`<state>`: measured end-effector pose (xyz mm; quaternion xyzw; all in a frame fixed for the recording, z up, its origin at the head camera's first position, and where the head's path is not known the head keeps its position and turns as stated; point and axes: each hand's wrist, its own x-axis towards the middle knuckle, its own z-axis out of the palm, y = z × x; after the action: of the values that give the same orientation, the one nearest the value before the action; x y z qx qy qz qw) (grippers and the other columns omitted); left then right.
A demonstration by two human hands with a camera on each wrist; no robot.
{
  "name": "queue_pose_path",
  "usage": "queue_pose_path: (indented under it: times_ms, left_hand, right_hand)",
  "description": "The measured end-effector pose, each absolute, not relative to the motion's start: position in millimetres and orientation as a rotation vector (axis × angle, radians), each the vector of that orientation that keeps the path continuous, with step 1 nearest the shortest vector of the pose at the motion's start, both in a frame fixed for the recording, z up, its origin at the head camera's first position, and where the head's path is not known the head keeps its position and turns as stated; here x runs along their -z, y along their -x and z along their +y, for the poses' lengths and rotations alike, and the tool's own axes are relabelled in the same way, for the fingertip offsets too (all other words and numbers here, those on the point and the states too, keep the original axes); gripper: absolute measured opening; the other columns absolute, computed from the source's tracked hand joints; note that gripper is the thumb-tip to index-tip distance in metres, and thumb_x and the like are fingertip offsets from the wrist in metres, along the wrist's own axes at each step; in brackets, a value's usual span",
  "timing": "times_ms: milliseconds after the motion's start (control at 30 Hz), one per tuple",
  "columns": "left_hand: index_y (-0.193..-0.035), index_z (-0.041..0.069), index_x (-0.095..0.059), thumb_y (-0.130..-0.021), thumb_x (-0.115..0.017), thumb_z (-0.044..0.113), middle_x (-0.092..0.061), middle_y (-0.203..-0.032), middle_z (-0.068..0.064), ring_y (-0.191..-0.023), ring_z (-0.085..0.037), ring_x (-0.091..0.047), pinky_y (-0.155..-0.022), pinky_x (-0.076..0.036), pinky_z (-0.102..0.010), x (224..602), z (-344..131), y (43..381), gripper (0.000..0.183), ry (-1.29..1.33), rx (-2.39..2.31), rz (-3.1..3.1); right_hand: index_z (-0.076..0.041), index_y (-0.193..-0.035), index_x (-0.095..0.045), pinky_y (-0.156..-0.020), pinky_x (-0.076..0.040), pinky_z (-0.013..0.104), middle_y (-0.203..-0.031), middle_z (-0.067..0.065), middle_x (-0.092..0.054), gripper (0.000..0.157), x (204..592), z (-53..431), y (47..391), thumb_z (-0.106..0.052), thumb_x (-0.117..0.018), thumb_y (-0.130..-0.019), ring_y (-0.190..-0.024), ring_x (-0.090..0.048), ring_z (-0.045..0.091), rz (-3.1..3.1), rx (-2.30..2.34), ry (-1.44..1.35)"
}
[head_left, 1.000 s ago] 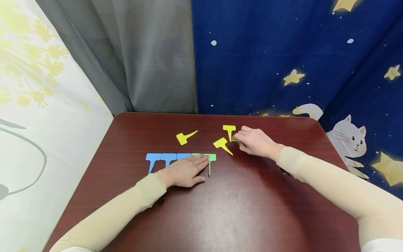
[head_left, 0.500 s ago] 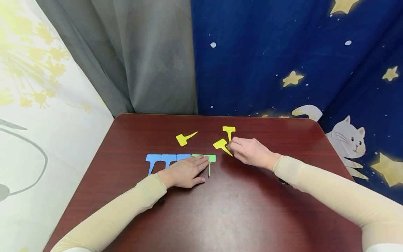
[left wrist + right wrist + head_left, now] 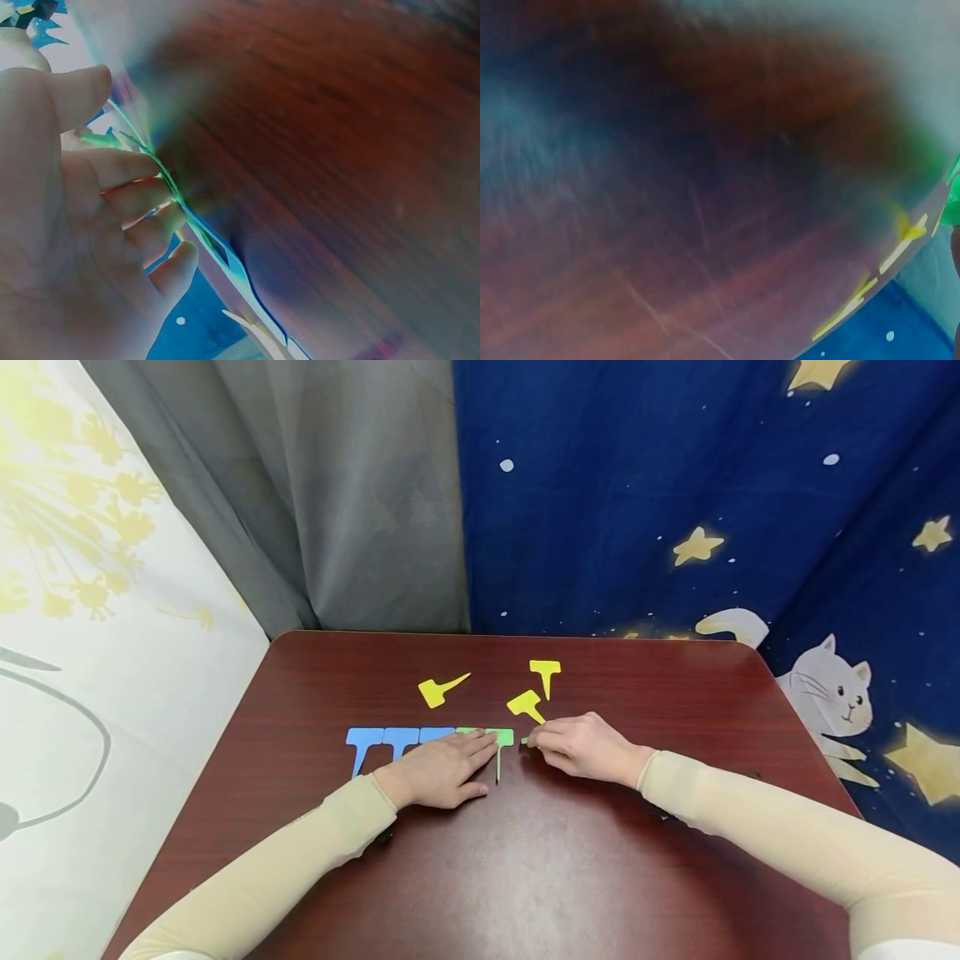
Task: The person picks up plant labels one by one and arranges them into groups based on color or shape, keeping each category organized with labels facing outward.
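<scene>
Three blue T-shaped plant labels (image 3: 365, 737) lie side by side, their heads in one line. Two green plant labels (image 3: 506, 737) continue that row on the right. My left hand (image 3: 438, 771) rests on the row with straight fingers, covering parts of the blue and green labels. Just right of the row, my right hand (image 3: 588, 746) pinches another green plant label (image 3: 525, 741); only a small end shows in the head view. In the right wrist view, part of that green label (image 3: 951, 206) appears at the right edge beside a fingertip.
Three yellow plant labels lie farther back: one on the left (image 3: 432, 693), one upright T (image 3: 545, 667), and one tilted label (image 3: 523, 702) close to the right hand's fingers. Behind the brown table (image 3: 510, 877) hang a grey curtain (image 3: 382, 510) and a blue starry curtain (image 3: 585, 510).
My right hand has carried the green plant label from beside the back yellow labels toward me and left, near the row's right end. The left hand has stayed in place.
</scene>
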<state>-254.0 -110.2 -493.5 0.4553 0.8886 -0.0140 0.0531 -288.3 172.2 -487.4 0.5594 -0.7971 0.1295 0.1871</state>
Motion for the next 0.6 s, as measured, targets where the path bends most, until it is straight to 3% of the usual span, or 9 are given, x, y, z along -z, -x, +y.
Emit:
queue_pose_path:
  times_ms: [200,600]
  left_hand:
    - [-0.144,0.008,-0.025,-0.093,-0.037,0.051,-0.02,-0.149,-0.008,-0.135,-0.024,-0.019,-0.106,-0.023,-0.038,491,-111,254,0.068,-1.389,0.035,2.695]
    - [-0.144,0.009,-0.026,-0.093,-0.038,0.051,-0.021,-0.149,-0.008,-0.135,-0.024,-0.02,-0.107,-0.022,-0.038,493,-111,254,0.068,-1.391,0.017,2.7]
  right_hand:
    - [-0.018,-0.105,-0.067,-0.065,-0.052,0.024,-0.106,-0.009,-0.062,0.023,501,171,285,-0.017,-0.059,-0.083,-0.098,-0.056,0.001,-2.277,-0.327,-1.628]
    - [-0.018,-0.096,-0.066,-0.066,-0.052,0.026,-0.108,-0.002,-0.061,0.017,511,170,294,-0.014,-0.062,-0.081,-0.098,-0.055,0.006,-2.315,-0.257,-1.617]
